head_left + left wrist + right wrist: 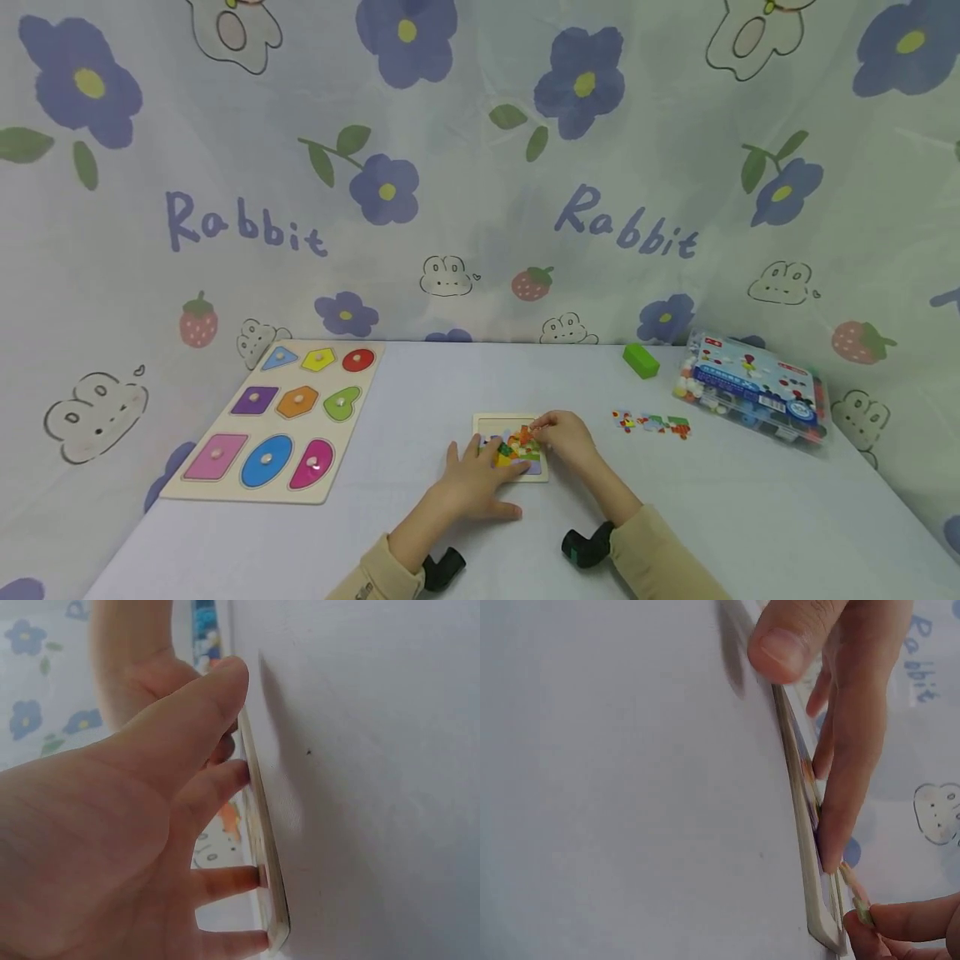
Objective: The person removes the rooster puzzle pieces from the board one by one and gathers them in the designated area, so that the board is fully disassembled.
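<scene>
A small wooden jigsaw board (pixel 498 426) with a pale frame lies in the middle of the table, partly filled with colourful pieces. My left hand (pixel 474 485) rests on it, fingers spread and pressing the picture; in the left wrist view its fingertips touch the board (pixel 275 889). At the board's right side, my right hand (pixel 567 436) pinches a puzzle piece (pixel 863 910) between thumb and finger. In the right wrist view that piece is tilted over the board's edge. Part of the picture is hidden under my hands.
Several loose puzzle pieces (pixel 651 423) lie to the right. Behind them are a green block (pixel 641 361) and a clear plastic case (pixel 753 387) with a printed label. A large wooden shape board (pixel 285 417) with knobbed pieces lies on the left. A patterned curtain hangs behind the table.
</scene>
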`<act>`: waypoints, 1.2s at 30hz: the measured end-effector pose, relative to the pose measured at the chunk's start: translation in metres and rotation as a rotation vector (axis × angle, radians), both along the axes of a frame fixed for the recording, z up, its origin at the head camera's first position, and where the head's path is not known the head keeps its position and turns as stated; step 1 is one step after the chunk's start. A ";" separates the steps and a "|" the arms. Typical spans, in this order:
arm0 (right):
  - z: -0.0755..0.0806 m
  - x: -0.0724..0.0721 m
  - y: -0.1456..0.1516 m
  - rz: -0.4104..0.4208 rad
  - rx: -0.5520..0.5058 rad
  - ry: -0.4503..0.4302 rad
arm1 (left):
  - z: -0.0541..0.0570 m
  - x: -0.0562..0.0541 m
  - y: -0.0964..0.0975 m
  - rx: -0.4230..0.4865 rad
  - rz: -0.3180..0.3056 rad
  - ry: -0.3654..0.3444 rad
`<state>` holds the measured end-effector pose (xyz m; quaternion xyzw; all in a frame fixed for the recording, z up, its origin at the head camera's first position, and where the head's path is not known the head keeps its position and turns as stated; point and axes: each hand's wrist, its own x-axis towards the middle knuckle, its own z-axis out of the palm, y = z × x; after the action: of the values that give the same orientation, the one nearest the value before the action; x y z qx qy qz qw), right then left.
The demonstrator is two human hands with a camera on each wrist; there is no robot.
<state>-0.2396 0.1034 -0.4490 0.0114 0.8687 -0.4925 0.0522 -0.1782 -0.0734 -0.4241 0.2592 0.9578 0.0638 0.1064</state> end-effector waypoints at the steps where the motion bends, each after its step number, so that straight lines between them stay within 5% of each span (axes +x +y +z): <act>1: 0.000 -0.001 0.001 -0.007 0.008 0.004 | 0.000 0.000 0.000 0.000 0.000 -0.003; 17: 0.003 0.000 0.025 0.005 -0.084 0.016 | -0.002 -0.001 0.004 -0.063 0.014 -0.007; 36: 0.016 0.017 0.098 -0.017 -0.254 -0.115 | -0.001 -0.002 0.002 -0.047 0.006 -0.012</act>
<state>-0.2223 0.2018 -0.4330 0.0404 0.7949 -0.5973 0.0988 -0.1797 -0.0718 -0.4255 0.2532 0.9592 0.0433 0.1178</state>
